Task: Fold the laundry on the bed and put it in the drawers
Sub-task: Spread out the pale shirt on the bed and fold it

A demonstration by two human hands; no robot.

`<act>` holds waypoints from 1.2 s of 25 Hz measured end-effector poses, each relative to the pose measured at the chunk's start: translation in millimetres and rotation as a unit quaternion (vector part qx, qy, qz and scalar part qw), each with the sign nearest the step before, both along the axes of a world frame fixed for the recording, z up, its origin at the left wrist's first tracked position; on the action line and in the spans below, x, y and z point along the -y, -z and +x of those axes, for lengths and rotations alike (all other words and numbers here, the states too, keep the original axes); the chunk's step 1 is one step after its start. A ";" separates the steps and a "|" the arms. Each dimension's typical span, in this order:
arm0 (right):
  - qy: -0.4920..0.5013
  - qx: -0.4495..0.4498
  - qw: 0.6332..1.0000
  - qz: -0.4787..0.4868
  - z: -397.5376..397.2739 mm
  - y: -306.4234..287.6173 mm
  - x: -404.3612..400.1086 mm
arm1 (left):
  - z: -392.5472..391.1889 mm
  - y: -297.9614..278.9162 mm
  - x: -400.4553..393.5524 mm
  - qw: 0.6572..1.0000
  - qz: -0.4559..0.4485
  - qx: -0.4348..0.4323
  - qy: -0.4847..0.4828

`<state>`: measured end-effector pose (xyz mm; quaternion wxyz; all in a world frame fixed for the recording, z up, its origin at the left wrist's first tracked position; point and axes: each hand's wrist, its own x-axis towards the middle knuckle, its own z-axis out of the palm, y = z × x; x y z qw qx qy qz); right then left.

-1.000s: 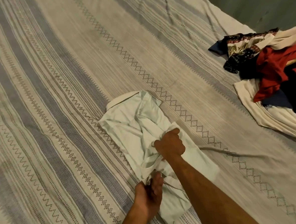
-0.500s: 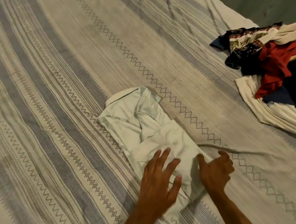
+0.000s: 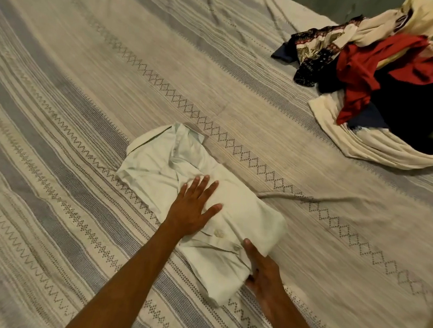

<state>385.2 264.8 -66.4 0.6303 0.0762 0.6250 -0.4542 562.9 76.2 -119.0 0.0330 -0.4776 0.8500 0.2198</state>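
The folding step is judged to be in hand, with one pale shirt [image 3: 202, 208] being worked on the striped bedspread [image 3: 88, 80]; the garment is pressed flat by the left hand [image 3: 195, 208], whose fingers are spread straight across the upper fold and hold nothing; the near edge is met by the right hand [image 3: 262, 270], which lies against the shirt's lower right side with its thumb on top of the cloth, though whether the fingers are tucked under the fold or merely laid beside it cannot be told; the shirt is found in the lower middle of the bed, already narrowed into a long packet, its collar end pointing away and a buttoned placket shown near the right hand; the cloth looks thin and slightly rumpled, so a final crosswise fold is probably called for next, with the pressed part kept steady while the near end is lifted over; an unfolded heap of laundry [image 3: 382, 80], red, dark and cream, is left well apart at the far right, so most of the task is judged to remain; no drawers are shown.
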 end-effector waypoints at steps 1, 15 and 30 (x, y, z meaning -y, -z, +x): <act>-0.019 -0.014 1.000 -0.017 -3.2 -2.3 -4.3 | 0.6 -0.4 -2.6 1.000 0.015 -0.003 0.001; -0.069 -0.089 0.992 0.053 -118.1 0.6 -133.5 | -47.5 -58.7 -148.0 0.985 0.059 -0.007 0.163; -0.063 -0.103 0.991 0.057 -105.7 20.9 -133.1 | -70.9 -75.8 -117.5 0.984 0.172 0.009 0.052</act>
